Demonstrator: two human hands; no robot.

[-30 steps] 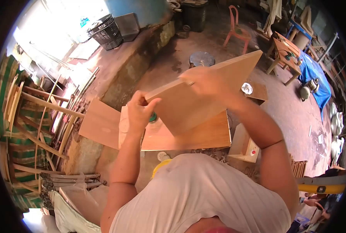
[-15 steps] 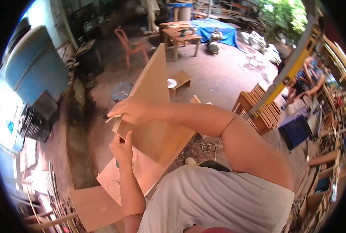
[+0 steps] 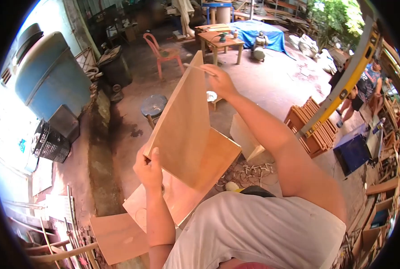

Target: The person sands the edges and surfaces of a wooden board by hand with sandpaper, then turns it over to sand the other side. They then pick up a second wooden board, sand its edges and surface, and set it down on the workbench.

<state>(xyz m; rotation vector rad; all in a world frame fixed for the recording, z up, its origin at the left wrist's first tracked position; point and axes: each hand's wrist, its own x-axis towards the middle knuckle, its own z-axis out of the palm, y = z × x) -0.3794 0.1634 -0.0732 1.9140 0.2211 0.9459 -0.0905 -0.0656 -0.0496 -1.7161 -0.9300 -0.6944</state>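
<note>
Wooden panel (image 3: 180, 127) stands tilted on edge between the two hands, its broad face turned toward the right arm. From the left hand (image 3: 149, 168), its long axis runs forward and slightly rightward, away from the body, and its upper narrow edge climbs along that line to a far corner beside the right hand (image 3: 220, 82). Its lower edge, ahead and to the right of the left hand, appears to rest on the worktop (image 3: 224, 154).

The left hand is closed around the panel's near end, thumb flat against the broad face and the other fingers passing behind the edge. The right hand has its fingers bent close together, seemingly pinching a thin pale strip (image 3: 193, 66) that points leftward across the far corner; whether the strip touches the wood, I cannot tell. So the left hand is the one in firm contact, at the near end, while the right hand lies just beside the far end, with nearly the whole length of the upper edge between them.

About the hands: a round stool (image 3: 154, 106) is on the floor ahead of the left hand, a red chair (image 3: 167, 54) lies to the left of the right hand and farther off, and a brown board (image 3: 118, 238) is behind the left hand, toward the body.
</note>
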